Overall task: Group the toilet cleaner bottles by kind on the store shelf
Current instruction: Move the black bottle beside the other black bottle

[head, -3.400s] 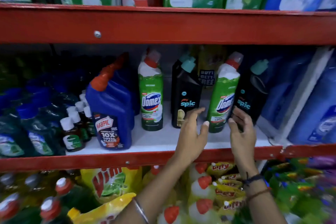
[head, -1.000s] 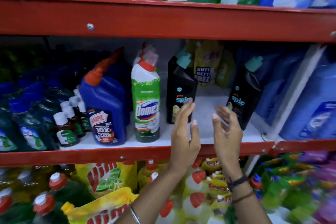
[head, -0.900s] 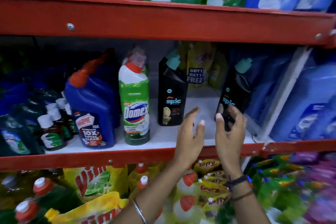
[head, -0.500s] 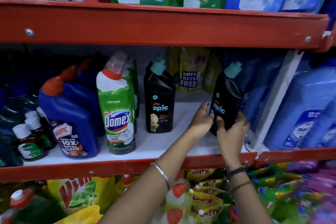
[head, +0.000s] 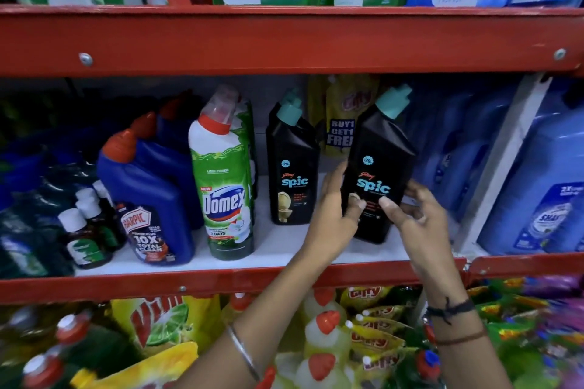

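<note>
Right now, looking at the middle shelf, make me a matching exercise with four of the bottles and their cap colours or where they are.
Things:
1. Harpic bottle
2. Domex bottle
3. standing Spic bottle
4. tilted Spic bottle

States:
A. held between left hand and right hand
B. blue body, orange cap
C. black, upright beside the Domex
D. green label, clear cap over red collar

Pairs: 1-B, 2-D, 3-C, 4-A

Between the left hand (head: 331, 224) and the right hand (head: 417, 224) stands a Spic bottle (head: 377, 167) on the shelf board (head: 284, 249), tilted rightward. Just left of the left hand stands a second Spic bottle (head: 292, 167), then a Domex bottle (head: 224, 186), then Harpic bottles (head: 151, 196) one behind another. Behind the hands hangs a pouch (head: 343, 117)
</note>
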A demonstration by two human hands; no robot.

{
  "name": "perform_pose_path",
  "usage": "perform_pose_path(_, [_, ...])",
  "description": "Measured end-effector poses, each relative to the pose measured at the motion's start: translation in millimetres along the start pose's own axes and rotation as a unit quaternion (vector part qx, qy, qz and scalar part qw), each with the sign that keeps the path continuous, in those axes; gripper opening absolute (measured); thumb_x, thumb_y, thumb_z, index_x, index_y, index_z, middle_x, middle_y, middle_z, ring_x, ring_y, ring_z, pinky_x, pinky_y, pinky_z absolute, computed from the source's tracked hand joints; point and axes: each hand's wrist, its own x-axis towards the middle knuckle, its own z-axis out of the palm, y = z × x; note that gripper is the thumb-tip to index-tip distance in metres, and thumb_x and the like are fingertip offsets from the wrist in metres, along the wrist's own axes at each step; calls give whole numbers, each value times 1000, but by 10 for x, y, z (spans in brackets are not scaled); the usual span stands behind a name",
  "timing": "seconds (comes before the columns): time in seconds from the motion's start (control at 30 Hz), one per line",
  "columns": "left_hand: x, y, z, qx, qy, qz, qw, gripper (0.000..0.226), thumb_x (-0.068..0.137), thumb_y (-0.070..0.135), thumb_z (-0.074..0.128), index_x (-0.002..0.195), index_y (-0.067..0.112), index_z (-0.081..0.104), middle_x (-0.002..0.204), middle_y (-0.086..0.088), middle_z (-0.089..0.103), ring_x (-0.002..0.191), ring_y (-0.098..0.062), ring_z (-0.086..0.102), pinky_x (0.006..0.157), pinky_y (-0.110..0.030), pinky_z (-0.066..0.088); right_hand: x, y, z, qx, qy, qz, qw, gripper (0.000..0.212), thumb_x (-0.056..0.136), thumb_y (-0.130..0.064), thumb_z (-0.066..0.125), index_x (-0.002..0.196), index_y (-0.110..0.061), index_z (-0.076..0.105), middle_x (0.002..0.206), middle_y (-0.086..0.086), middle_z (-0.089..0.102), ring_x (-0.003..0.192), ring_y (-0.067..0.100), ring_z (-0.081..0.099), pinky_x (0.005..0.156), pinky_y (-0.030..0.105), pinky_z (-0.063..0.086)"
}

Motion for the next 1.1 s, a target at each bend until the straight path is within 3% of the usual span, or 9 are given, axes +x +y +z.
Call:
perform_pose_path(0.1, [-225,-37,-178,53,42,9,998,66,97,13,45,149,32,9,154,5,27,128,10,26,92,7,25,-83,-49,205,22,-53,-6,998,36,85,-8,66,119,-15,59,111,-11,66,93,-6,65,76,10,50])
perform_pose_path(0.23, [-379,-144,-381,81,84,3,993,70,96,11,45,147,35,4,156,0,24,134,3,25,87,9,22,-193,6,490,53,-89,6,995,39,85,-8,65,122,-20,57,114,-9,68,99,11,68,79,15,52])
perform_pose_path(0.43, [-485,-216,-541,66,119,-12,991,74,92,4,48,149,25,7,146,12,17,114,39,11,87,12,17,-232,13,756,47,-128,-4,991,43,88,-9,62,129,-18,53,120,-4,65,105,14,66,85,20,53])
perform_pose_path(0.53, [-505,-247,-579,62,133,-23,989,74,92,3,48,150,24,7,143,15,17,118,34,11,89,12,16,-243,33,835,40,-136,-2,990,44,88,-7,61,130,-16,52,124,2,64,107,16,65,81,14,51])
perform_pose_path(0.63, [-548,-262,-607,57,139,-28,988,75,92,4,49,149,28,7,148,13,16,128,23,13,91,10,18,-260,74,880,26,-136,4,990,45,88,-7,62,131,-15,52,127,5,63,109,15,63,82,11,50])
perform_pose_path(0.77, [-607,-265,-643,46,124,-29,991,73,93,10,50,148,32,7,154,9,17,141,0,17,96,7,20,-309,105,830,5,-141,0,990,48,88,-22,63,134,-19,50,127,0,64,113,9,62,95,25,51])
perform_pose_path(0.9, [-701,-267,-658,37,131,-26,990,66,96,22,48,146,37,7,155,12,16,144,-1,16,113,-15,24,-397,150,737,-24,-158,5,987,53,89,-49,51,139,-33,42,117,-2,69,111,12,65,92,31,54])
perform_pose_path(0.97, [-714,-268,-666,26,134,-28,990,64,97,24,48,147,37,9,155,16,18,144,-4,20,116,-30,28,-436,134,734,-51,-155,-11,986,49,92,-51,43,139,-38,41,106,-4,71,101,17,68,86,38,56])
perform_pose_path(1.1, [-696,-267,-685,41,122,-27,991,62,96,26,46,146,40,11,137,39,20,139,1,27,112,-38,37,-486,96,751,-87,-150,-44,984,50,94,-49,35,143,-36,37,102,8,73,94,18,68,83,37,56])
